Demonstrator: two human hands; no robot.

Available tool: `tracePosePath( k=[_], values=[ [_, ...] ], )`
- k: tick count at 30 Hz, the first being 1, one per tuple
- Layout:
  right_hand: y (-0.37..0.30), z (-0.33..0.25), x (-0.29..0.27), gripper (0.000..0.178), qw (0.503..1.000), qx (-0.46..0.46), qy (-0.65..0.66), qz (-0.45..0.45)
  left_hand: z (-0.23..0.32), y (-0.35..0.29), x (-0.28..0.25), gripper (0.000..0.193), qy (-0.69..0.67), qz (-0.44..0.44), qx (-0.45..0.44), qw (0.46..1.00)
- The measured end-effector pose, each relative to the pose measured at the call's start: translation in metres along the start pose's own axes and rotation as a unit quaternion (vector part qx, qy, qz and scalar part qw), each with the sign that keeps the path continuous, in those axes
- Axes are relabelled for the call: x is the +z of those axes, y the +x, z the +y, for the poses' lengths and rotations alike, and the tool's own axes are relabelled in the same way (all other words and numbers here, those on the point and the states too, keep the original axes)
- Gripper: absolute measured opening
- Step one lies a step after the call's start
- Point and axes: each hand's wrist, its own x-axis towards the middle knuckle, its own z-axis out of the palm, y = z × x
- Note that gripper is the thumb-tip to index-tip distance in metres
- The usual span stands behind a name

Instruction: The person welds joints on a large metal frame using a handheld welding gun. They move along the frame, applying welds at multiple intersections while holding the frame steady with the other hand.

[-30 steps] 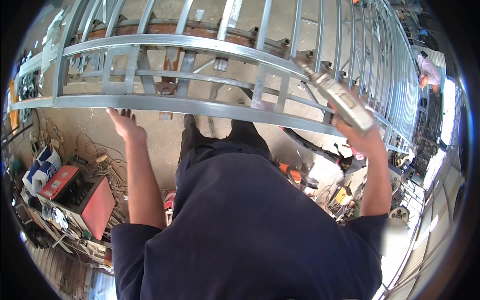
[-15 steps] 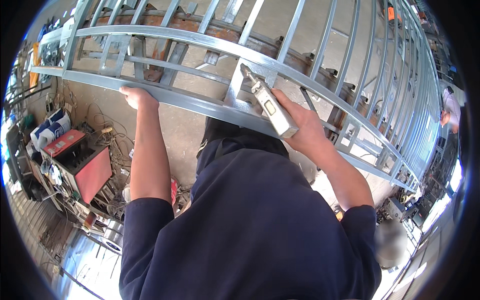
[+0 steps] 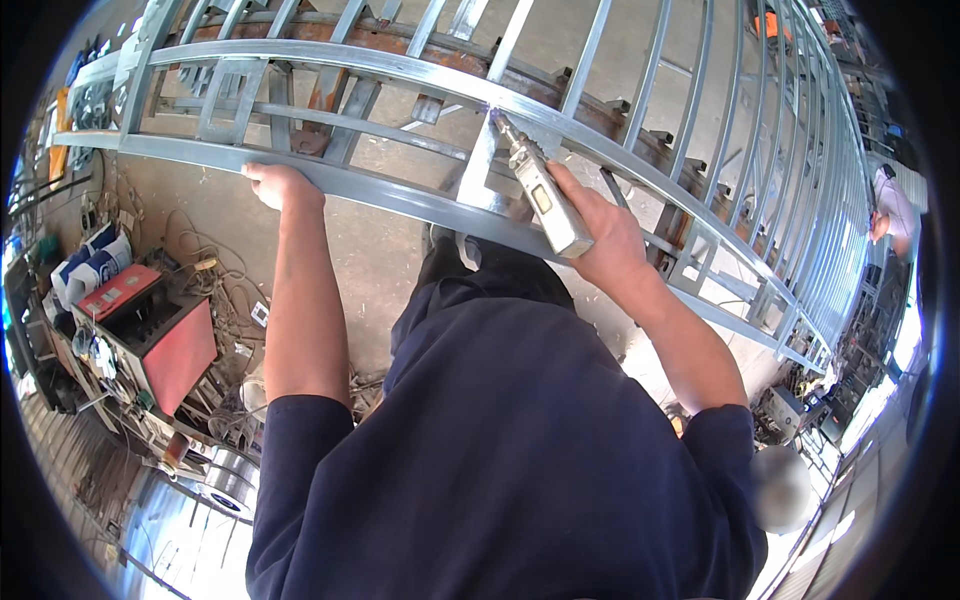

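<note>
A silver metal frame [image 3: 400, 198] of rails and many slats stretches across in front of me. My left hand [image 3: 287, 187] is closed on the near rail, left of the middle, with part of its fingers hidden. In my right hand [image 3: 610, 238] is a silver handheld welding gun [image 3: 552, 208], pointing up and to the left. The gun's nozzle meets the underside of the curved upper rail [image 3: 400, 70], where an upright flat bar [image 3: 480, 165] joins it. A small bright bluish spot glows at this tip. My right fingers are partly hidden behind the gun's body.
Rusty beams [image 3: 385, 45] lie beneath the frame. At the left stands a red and black machine [image 3: 180, 355], with tangled cables [image 3: 225, 290] on the floor and blue-white bags [image 3: 95, 265] beside it. Another person [image 3: 893, 215] is at the far right, by the slats.
The gun's nozzle has moved slightly up against the upper rail, and a bright spot has appeared there. My left hand keeps its hold on the near rail.
</note>
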Motion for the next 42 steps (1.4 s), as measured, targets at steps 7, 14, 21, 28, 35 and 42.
tracePosePath(
  k=[7, 14, 21, 28, 35, 42],
  values=[
    [-0.001, -0.014, 0.004, 0.092, 0.999, 0.030, -0.013, 0.016, 0.010, -0.021, -0.002, 0.073, -0.006, -0.013, 0.012, 1.000],
    [-0.002, -0.032, 0.001, 0.081, 0.997, 0.071, 0.005, 0.028, 0.004, -0.009, -0.004, 0.072, -0.018, -0.026, 0.028, 0.999],
    [-0.005, -0.036, 0.000, 0.080, 0.996, 0.082, 0.014, 0.020, 0.006, -0.013, -0.005, 0.072, -0.033, -0.027, 0.011, 0.999],
    [-0.007, -0.035, 0.000, 0.080, 0.996, 0.080, 0.012, 0.023, 0.003, -0.008, -0.004, 0.070, -0.037, -0.023, 0.014, 0.999],
    [-0.038, -0.026, -0.010, 0.088, 0.995, 0.091, 0.046, 0.022, 0.003, -0.012, -0.004, 0.070, -0.038, -0.022, 0.027, 0.999],
    [-0.064, -0.005, -0.014, 0.084, 0.994, 0.104, 0.018, 0.041, 0.000, -0.003, -0.003, 0.072, -0.040, -0.025, 0.036, 0.998]
  ],
)
